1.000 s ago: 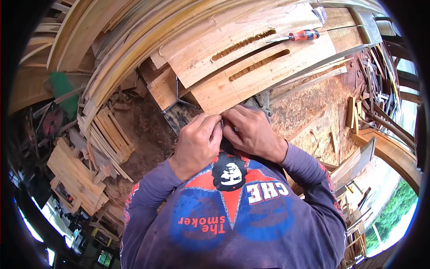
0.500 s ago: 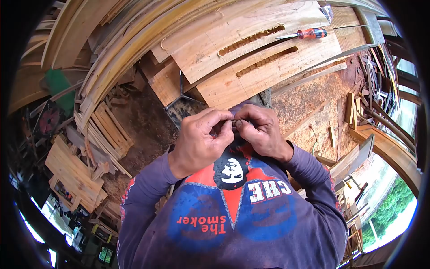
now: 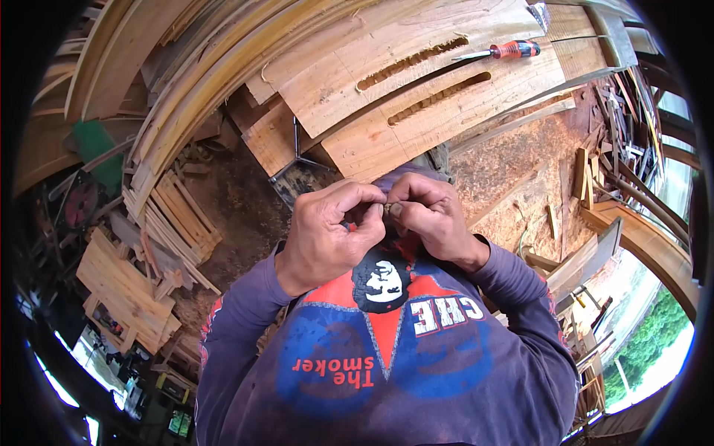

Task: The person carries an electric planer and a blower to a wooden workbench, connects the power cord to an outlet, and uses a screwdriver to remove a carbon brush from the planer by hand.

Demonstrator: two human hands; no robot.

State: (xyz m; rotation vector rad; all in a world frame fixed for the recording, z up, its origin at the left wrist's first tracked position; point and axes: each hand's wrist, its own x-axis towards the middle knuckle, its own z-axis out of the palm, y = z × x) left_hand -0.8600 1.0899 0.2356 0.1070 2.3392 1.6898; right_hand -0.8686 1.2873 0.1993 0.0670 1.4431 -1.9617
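Note:
My left hand and my right hand meet in front of my chest, thumbs and forefingers pinched together. Between the fingertips is a tiny dark bit, too small to name. Beyond the hands lie two wooden boards, the farther board and the nearer board, each cut with a long rough-edged slot. A screwdriver with a red and black handle rests on the boards, its blade pointing left.
Long curved planks are stacked at the upper left. Wood strips and a slatted wooden piece lie on the left. Sawdust covers the ground at the right, with a wooden beam beyond.
The view has shifted slightly, so the boards and screwdriver sit a little further left. Both hands keep their pinch, with only a small movement of the fingertips.

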